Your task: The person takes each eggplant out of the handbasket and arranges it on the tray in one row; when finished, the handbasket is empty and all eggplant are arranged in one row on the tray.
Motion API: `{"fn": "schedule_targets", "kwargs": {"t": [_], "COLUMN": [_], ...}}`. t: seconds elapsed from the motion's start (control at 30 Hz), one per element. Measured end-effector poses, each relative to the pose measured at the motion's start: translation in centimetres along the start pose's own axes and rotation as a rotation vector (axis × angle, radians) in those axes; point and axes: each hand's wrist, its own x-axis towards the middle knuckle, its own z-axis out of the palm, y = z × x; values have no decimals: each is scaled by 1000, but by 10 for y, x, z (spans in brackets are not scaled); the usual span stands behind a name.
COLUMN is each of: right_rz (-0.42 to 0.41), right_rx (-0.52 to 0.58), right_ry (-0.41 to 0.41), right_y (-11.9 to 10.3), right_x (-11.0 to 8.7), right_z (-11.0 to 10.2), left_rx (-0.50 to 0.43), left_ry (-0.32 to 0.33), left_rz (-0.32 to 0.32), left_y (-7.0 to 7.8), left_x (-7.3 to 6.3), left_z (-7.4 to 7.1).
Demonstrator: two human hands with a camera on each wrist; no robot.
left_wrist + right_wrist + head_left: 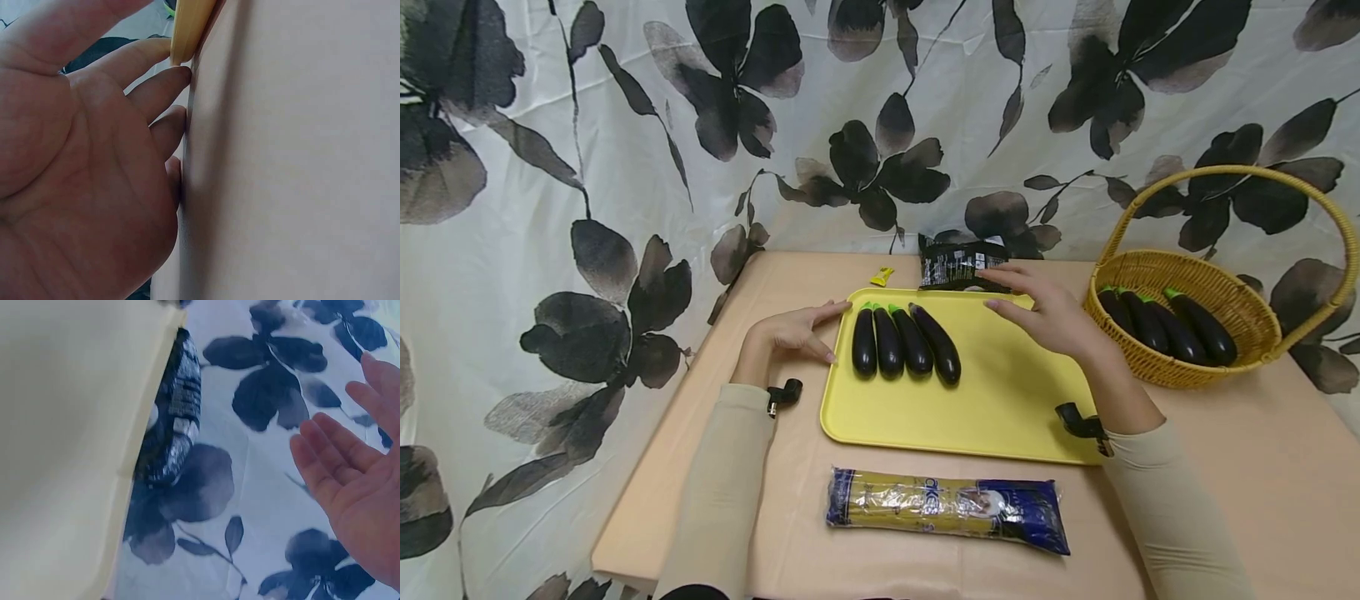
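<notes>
Several dark eggplants with green tops lie side by side on the left half of a yellow tray. My left hand is at the tray's left edge, fingers loosely extended; in the left wrist view its fingertips come right to the tray edge. Nothing is gripped in its palm. Over the tray's upper right part hovers my right hand, its fingers stretched out and its palm bare in the right wrist view. More eggplants lie in a wicker basket to the right.
A long blue-and-yellow pasta packet lies in front of the tray. Behind it are a black packet and a small yellow wrapped piece. The basket's tall handle arches upward. A floral cloth hangs behind the table.
</notes>
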Motion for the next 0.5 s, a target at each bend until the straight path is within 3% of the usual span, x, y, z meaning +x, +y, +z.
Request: {"fn": "schedule_targets", "kwargs": {"t": [0.23, 0.5], "right_rz": [-23, 42], "right_rx": [-48, -108], "right_ry": [138, 261], "right_y": [13, 22], "right_x": [-10, -24], "right_z": [-21, -39], "left_rx": [-27, 13], "left_ry": [-3, 3], "left_rz": [-8, 1], "left_y": [2, 1], "left_x": [1, 1], "left_z": [0, 0]}}
